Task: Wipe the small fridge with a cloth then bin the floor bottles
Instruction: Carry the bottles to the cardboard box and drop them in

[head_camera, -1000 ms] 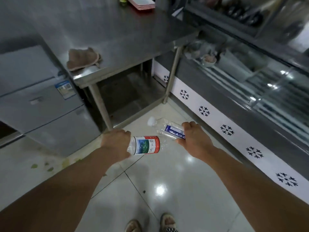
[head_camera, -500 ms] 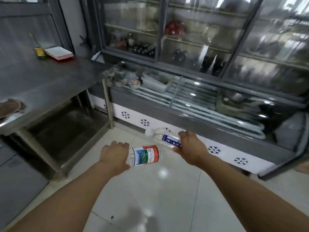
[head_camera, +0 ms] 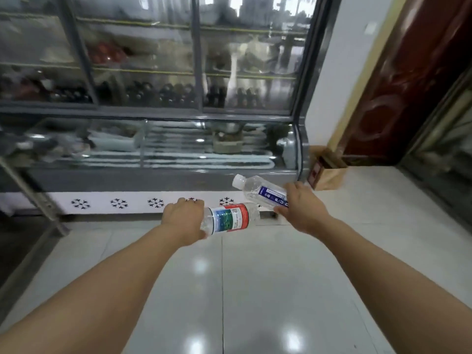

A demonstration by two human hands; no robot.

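My left hand (head_camera: pixel 185 218) grips a clear plastic bottle with a red, green and white label (head_camera: pixel 231 218), held sideways at waist height. My right hand (head_camera: pixel 302 209) grips a second clear bottle with a blue label and a white cap (head_camera: pixel 260 191), tilted with its cap up to the left. Both bottles are off the floor, close together in front of me. The small fridge and the cloth are out of view.
A glass display chiller (head_camera: pixel 163 139) with a white snowflake-patterned base fills the far side. A brown cardboard box (head_camera: pixel 327 172) with its flaps open stands on the floor by the chiller's right end. A dark red door (head_camera: pixel 413 80) is at the right. Shiny white tiles (head_camera: pixel 255 290) lie ahead.
My view has swung right, away from the steel table, the cloth and the small fridge, along the chiller to the box and door. Both hands still hold their bottles.
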